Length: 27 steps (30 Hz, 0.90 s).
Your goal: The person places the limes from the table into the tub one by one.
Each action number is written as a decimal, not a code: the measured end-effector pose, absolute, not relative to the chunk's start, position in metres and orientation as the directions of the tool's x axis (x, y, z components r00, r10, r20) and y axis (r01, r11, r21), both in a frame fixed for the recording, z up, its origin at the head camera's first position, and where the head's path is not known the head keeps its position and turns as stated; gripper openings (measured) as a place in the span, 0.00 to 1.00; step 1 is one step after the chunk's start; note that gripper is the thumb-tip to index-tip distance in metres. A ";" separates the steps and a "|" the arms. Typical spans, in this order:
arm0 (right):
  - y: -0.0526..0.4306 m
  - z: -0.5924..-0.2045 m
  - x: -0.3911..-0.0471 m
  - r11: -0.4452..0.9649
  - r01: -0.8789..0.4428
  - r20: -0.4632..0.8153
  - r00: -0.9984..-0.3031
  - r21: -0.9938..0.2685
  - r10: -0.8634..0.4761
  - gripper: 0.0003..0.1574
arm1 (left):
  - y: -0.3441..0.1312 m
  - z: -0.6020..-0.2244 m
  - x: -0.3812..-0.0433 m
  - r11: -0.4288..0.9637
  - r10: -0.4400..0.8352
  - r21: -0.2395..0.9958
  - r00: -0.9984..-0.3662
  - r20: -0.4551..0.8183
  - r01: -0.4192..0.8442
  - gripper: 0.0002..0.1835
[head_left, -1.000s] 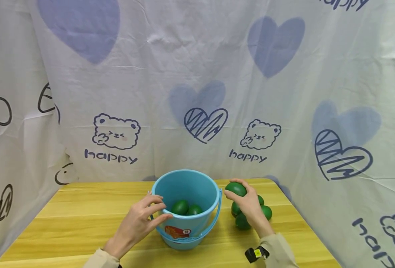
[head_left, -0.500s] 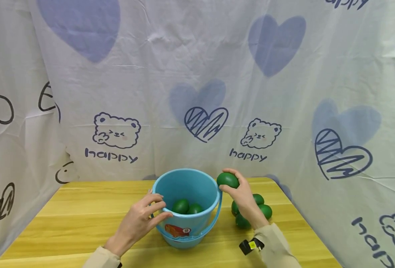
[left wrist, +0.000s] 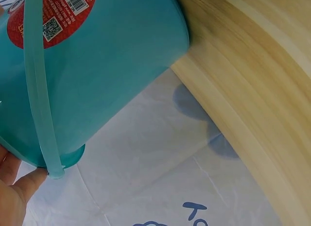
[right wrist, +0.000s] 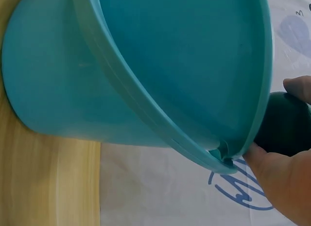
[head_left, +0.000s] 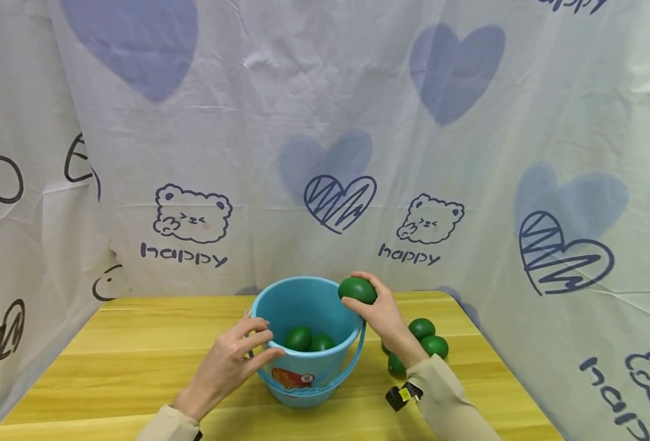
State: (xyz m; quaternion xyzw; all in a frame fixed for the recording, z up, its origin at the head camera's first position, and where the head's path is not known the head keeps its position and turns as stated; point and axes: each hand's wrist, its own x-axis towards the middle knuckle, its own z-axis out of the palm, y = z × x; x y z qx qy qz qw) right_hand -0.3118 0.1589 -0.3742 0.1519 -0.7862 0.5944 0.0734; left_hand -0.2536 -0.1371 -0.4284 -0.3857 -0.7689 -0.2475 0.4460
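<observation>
A light blue bucket [head_left: 303,367] stands upright on the table, its handle hanging down in front. My left hand [head_left: 228,361] holds the bucket's rim at the left, fingers and thumb on the edge. In the left wrist view the left thumb [left wrist: 30,183] lies by the handle's joint. My right hand [head_left: 382,312] grips a dark green, smooth, egg-shaped fruit [head_left: 357,290] at the bucket's right rim. That fruit [right wrist: 286,121] shows dark between finger and thumb in the right wrist view. Inside the bucket lie green fruits [head_left: 298,338]; two are visible.
Several more green fruits [head_left: 434,346] lie on the wooden table [head_left: 138,355] right of the bucket, partly behind the right wrist. A white cloth [head_left: 259,153] printed with hearts and bears hangs behind the table and along its sides.
My right hand has carried the green fruit left and slightly up, from above the pile to the bucket's right rim. The left hand and bucket stay put.
</observation>
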 end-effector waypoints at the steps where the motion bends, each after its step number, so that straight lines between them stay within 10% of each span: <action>1: 0.158 -0.374 -0.313 0.245 -0.327 0.296 -0.943 -0.913 -0.153 0.34 | -0.137 -0.429 -0.253 0.580 0.372 0.036 -0.304 0.877 0.814 0.14; 27: 0.143 -0.369 -0.331 0.375 -0.340 0.297 -0.940 -0.863 -0.170 0.37 | -0.137 -0.428 -0.252 0.602 0.376 0.076 -0.366 0.851 0.795 0.15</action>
